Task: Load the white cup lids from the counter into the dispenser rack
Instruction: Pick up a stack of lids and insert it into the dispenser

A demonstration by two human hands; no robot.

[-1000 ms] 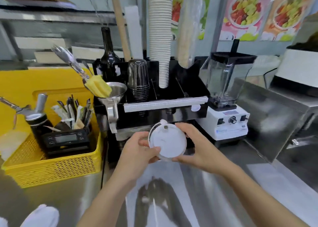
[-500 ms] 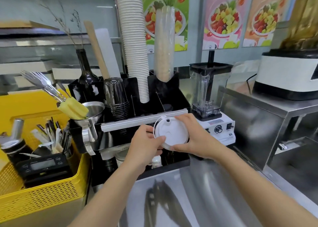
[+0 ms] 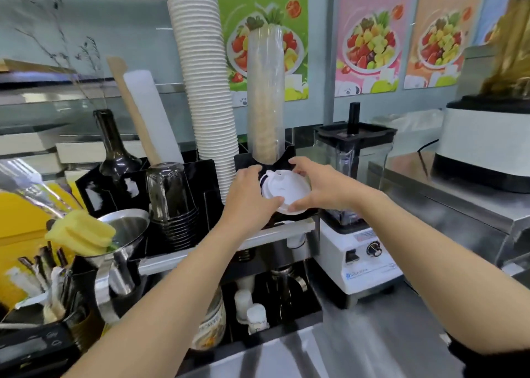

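We pinch the lids (image 3: 282, 194) by the rim with both hands (image 3: 252, 197), (image 3: 321, 188) over the rack (image 3: 200, 177); they look light, thin, slippery, easily crushed.

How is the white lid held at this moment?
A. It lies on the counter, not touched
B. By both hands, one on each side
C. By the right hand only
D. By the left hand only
B: the left hand and the right hand grip opposite edges of the white lid in front of the black rack.

Bright, even light; edges bowed and smeared.
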